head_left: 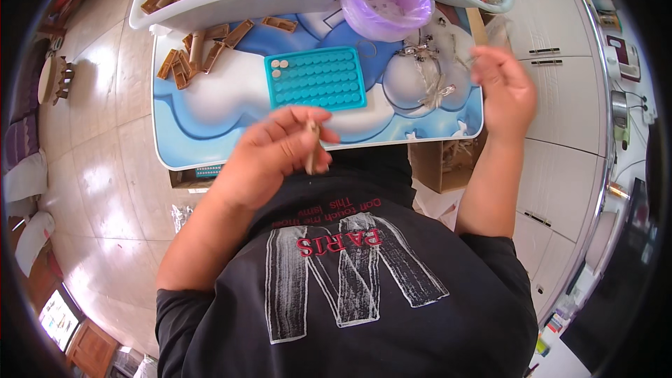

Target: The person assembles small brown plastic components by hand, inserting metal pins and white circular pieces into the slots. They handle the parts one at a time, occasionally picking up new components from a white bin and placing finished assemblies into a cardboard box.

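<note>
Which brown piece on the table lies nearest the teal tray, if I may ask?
The lone brown piece just beyond the tray; the other pieces on the table bunch together to its left.

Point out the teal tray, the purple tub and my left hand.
Teal tray (319, 80), head view: on its bare middle.
Purple tub (385, 29), head view: on its near wall.
Left hand (275, 143), head view: middle of the hand.

We see a black T-shirt (392, 336) with a big print (359, 273) of chalky, white-edged strokes in zigzag. Red lettering (339, 243) crosses the print; small red lines (341, 204) sit waistward of it. Short black sleeves (497, 262) flank it. Our left hand (280, 143) and right hand (504, 87) are bare.
</note>
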A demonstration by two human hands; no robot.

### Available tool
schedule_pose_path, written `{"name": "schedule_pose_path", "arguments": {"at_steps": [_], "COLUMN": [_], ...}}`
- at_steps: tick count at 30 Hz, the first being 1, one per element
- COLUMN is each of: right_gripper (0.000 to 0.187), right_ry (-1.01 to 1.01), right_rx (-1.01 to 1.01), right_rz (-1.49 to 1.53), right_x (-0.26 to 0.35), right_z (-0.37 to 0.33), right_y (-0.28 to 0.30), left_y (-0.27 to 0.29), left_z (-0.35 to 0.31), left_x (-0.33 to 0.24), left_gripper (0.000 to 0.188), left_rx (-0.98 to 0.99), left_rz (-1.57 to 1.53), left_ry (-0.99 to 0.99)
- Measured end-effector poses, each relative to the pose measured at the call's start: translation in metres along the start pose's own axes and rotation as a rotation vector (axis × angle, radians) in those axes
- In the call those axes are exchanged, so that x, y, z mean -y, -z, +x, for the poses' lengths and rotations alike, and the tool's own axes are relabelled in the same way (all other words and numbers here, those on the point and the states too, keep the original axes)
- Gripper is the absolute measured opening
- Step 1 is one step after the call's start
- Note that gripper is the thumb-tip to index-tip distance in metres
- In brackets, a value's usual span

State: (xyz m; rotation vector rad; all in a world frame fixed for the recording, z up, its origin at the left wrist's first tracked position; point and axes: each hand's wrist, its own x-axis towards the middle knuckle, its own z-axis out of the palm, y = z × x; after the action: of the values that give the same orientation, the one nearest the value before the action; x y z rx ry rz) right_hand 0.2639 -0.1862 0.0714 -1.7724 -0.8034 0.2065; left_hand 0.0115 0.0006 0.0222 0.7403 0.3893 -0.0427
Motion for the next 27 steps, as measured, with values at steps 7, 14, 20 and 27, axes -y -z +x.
{"name": "schedule_pose_path", "arguments": {"at_steps": [7, 14, 20, 27], "right_gripper": [0.016, 0.012, 0.011, 0.008], "right_ry": [0.009, 0.047, 0.040, -0.265], "right_rx": [0.441, 0.379, 0.376, 0.349], "right_rz": [0.147, 0.098, 0.042, 0.185], "right_x": [0.007, 0.007, 0.012, 0.015], "right_z": [-0.041, -0.052, -0.055, -0.058], "right_y": [-0.071, -0.096, -0.097, -0.096], "left_y": [-0.014, -0.017, -0.013, -0.009], "left_z": [0.020, 0.022, 0.020, 0.019], "left_x": [0.002, 0.014, 0.018, 0.020], "left_gripper": [0.032, 0.026, 0.027, 0.028], "left_rx": [0.010, -0.097, -0.126, -0.125], "left_rz": [0.100, -0.153, -0.168, -0.124], "left_ry": [-0.173, -0.020, -0.037, -0.059]}}
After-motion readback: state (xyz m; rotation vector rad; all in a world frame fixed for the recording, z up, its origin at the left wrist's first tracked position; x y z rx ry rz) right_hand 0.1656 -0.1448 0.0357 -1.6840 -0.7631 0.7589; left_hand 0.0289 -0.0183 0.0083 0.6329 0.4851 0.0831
